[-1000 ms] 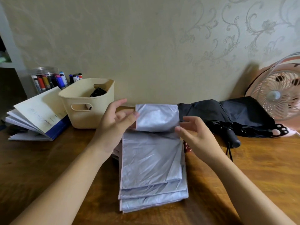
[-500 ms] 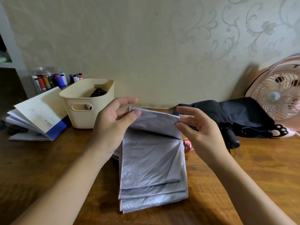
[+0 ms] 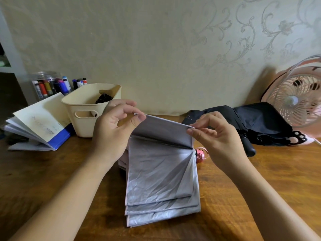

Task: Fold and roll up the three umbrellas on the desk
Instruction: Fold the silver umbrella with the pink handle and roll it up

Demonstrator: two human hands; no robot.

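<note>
The desk [image 3: 52, 188] is my flat work surface, which is why the silver umbrella [image 3: 161, 180] lies spread in front of me, its panels stacked in 3 neat, staggered layers so each crease stays put under the next; the black umbrella [image 3: 251, 122] waits in a loose heap at the back right, just beside the pink fan [image 3: 295, 105], out of my way and, I judge, not yet folded; the cream basket [image 3: 83, 119] at the back left holds something dark with a wooden knob, and I cannot tell whether that is umbrella number 3; a booklet [image 3: 38, 119] leans open beside it. My left hand [image 3: 112, 133] pinches the far left corner of the top flap [image 3: 163, 133] between thumb and forefinger, the other fingers loosely curled and holding nothing; my right hand [image 3: 218, 140] pinches the far right corner the same way; holding both corners lifts the edge taut and level off the stack, so I judge I am laying this panel down square over the others. The small pink handle [image 3: 199, 155] pokes out at the right, below my right hand, marking the shaft I would roll the cloth around once the panels are flat.
</note>
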